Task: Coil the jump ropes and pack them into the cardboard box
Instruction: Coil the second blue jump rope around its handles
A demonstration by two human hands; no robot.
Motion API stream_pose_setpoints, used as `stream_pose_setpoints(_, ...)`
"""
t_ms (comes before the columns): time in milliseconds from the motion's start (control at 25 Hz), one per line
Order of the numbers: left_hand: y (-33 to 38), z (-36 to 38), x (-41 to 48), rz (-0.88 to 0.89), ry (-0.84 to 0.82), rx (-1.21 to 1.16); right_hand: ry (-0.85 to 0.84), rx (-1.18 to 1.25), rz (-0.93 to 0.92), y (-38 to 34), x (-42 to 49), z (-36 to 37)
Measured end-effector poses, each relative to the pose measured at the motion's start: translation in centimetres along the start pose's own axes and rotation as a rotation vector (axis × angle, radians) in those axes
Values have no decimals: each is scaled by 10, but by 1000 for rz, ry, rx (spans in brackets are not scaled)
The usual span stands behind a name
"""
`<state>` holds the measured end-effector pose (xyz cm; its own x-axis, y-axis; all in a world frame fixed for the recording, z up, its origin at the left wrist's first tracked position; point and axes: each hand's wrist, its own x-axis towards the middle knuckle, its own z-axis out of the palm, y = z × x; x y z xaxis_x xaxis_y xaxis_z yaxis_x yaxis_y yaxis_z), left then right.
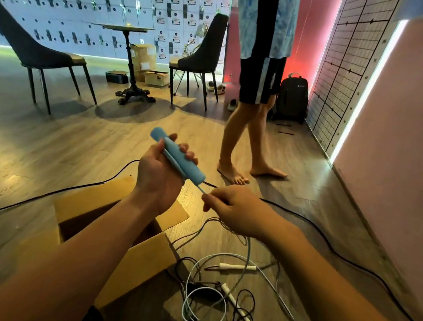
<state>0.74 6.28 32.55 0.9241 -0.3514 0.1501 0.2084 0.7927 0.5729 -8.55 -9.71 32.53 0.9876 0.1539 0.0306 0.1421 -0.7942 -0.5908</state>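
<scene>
My left hand (161,175) grips the blue jump rope handles (177,156) above the floor, both held together and pointing up and to the left. My right hand (236,212) pinches the light blue cord (248,253) just below the handles; the cord hangs down from it in loops. The open cardboard box (121,210) sits on the floor below my left forearm, flaps spread. A white jump rope (237,267) with white handles lies tangled with a black rope (243,306) on the floor to the right of the box.
A barefoot person (250,143) stands just beyond my hands. A black cable (325,247) runs across the wooden floor. Two dark chairs (198,62), a round table (130,29), boxes and a backpack (292,98) stand farther back. A pink wall (398,151) is on the right.
</scene>
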Motion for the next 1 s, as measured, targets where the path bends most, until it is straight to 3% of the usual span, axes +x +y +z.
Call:
stream_pose_setpoints(160, 17, -25, 17, 265, 271, 141, -11, 5, -175, -15, -11, -4)
stream_pose_setpoints(280, 18, -54, 24, 323, 251, 718, 85, 121, -305, -15, -16, -10)
stream_pose_setpoints(360, 11, -62, 21, 179, 119, 973, 219, 173, -349, -11, -17, -16)
stream_pose_setpoints(520, -9, -43, 1, -195, -138, 1082, 497, 212, -301, 5, -10, -28)
stream_pose_setpoints(720, -33, -17, -13, -553, -438, 1001, 703, 160, -85, 34, 5, -31)
stream_pose_setpoints(840, -36, -1, -18, -565, -489, 845, 637, 165, 27, 46, 9, -27)
stream_pose_setpoints(1000, -19, 16, -22, -443, -378, 454, 438, 188, 106, 42, 11, -16)
